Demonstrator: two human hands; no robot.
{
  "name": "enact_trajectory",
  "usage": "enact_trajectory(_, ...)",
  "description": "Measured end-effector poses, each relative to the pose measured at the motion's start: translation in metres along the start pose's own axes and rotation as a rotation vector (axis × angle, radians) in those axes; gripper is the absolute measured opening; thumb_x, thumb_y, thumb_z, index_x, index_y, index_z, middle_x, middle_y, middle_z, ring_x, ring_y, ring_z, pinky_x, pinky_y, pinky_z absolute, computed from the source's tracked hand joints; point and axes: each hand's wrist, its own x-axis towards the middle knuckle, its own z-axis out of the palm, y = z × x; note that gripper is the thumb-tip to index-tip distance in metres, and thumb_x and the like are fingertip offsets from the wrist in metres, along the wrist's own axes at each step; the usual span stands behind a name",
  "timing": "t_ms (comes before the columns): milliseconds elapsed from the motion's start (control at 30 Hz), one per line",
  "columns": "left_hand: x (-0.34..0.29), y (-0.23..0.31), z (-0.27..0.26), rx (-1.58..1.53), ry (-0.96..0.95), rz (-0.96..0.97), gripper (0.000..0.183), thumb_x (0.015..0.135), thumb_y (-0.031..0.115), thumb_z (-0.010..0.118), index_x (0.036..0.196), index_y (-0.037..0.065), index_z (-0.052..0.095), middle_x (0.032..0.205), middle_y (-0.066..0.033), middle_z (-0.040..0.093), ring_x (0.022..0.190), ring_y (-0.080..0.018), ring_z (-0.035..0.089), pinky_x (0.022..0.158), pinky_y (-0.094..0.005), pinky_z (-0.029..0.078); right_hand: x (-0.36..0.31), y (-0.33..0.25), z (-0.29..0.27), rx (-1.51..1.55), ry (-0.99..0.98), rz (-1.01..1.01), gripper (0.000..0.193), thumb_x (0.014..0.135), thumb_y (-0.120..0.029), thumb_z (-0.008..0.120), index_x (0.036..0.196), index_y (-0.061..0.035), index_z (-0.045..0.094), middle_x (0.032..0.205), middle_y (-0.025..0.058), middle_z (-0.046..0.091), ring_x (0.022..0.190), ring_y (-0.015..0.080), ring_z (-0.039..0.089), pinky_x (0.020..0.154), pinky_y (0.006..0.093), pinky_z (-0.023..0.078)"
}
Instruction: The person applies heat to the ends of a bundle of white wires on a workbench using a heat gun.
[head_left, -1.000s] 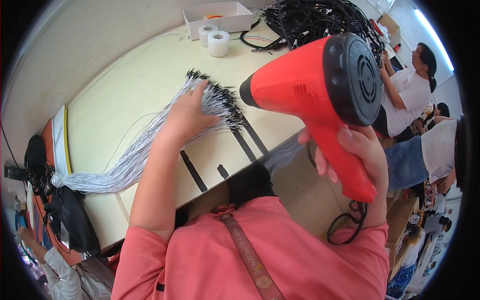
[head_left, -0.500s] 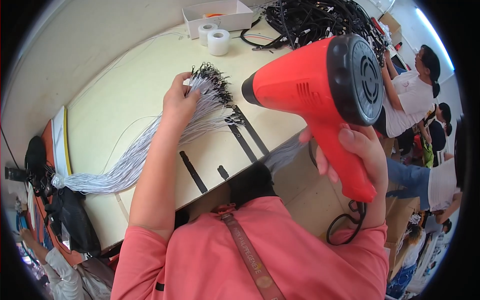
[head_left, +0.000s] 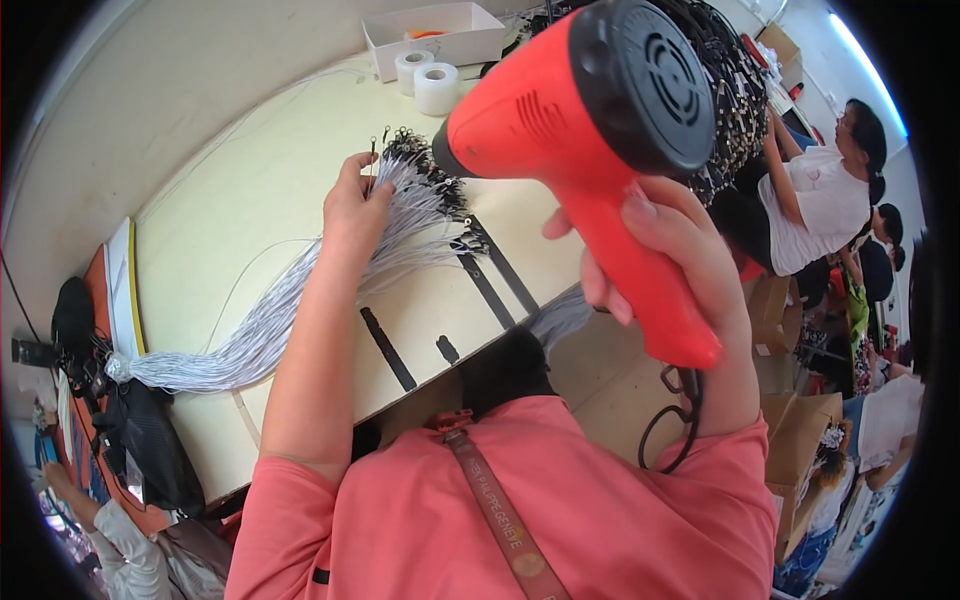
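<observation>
On the pale cream tabletop (head_left: 250, 200), we see a long bundle of thin white wires (head_left: 265, 335) slanting from its gathered end at the far left up and rightward to a spread of black looped tips (head_left: 432, 165). Our left hand (head_left: 357, 212) is the nearer one, closed on the wires just below those tips, thumb on top, the other fingers partly hidden. Our right hand (head_left: 660, 240) wraps the handle of a red, pistol-shaped plastic hot-air gun (head_left: 500, 125), raised right of the bundle. Its black nozzle points left and slightly down across the bundle's upper end, beside the tips; we cannot tell how much height separates them. Our left forearm reaches nearly straight up from below; our right rises steeply, hand tipped leftward.
</observation>
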Motion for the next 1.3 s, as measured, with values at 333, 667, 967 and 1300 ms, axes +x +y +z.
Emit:
enact_trajectory(333, 0.0, 0.001, 0.001, 0.048, 0.018, -0.001, 0.044, 0.082, 0.009, 0.064, 0.123, 0.005, 0.049, 0.077, -0.0042, 0.06, 0.07, -0.0108, 0.051, 0.066, -0.0259, 0.043, -0.014, 0.006, 0.004, 0.02, 0.039, -0.018, 0.041, 0.087, -0.02, 0.057, 0.116, 0.0077, 0.052, 0.098, 0.0194, 0.062, 0.06, 0.0164, 0.062, 0.044, 0.0233, 0.048)
enact_trajectory(667, -0.009, 0.012, -0.002, 0.161, -0.079, 0.003, 0.054, 0.078, 0.014, 0.067, 0.127, 0.007, 0.046, 0.105, -0.0185, 0.063, 0.096, -0.0298, 0.061, 0.084, -0.0368, 0.048, -0.036, 0.01, 0.001, 0.001, 0.047, 0.104, 0.039, 0.084, -0.018, 0.061, 0.112, 0.0073, 0.053, 0.097, 0.0176, 0.062, 0.06, 0.0183, 0.063, 0.044, 0.0254, 0.05)
enact_trajectory(967, -0.009, 0.016, 0.0, 0.19, -0.149, 0.026, 0.056, 0.077, 0.015, 0.068, 0.128, 0.009, 0.047, 0.107, -0.0193, 0.062, 0.1, -0.0317, 0.059, 0.087, -0.0382, 0.046, -0.045, 0.012, -0.004, 0.029, 0.108, 0.135, 0.039, 0.084, -0.017, 0.062, 0.114, 0.0065, 0.052, 0.098, 0.0176, 0.063, 0.061, 0.0194, 0.063, 0.044, 0.0259, 0.05)
enact_trajectory(1300, -0.01, 0.012, -0.004, 0.158, -0.119, 0.044, 0.049, 0.08, 0.016, 0.063, 0.126, 0.006, 0.049, 0.105, -0.0198, 0.063, 0.098, -0.032, 0.06, 0.086, -0.0387, 0.047, -0.075, 0.014, 0.001, -0.026, 0.139, 0.263, 0.058, 0.075, -0.015, 0.063, 0.123, 0.0113, 0.042, 0.1, 0.0289, 0.059, 0.057, 0.0264, 0.062, 0.039, 0.0283, 0.046)
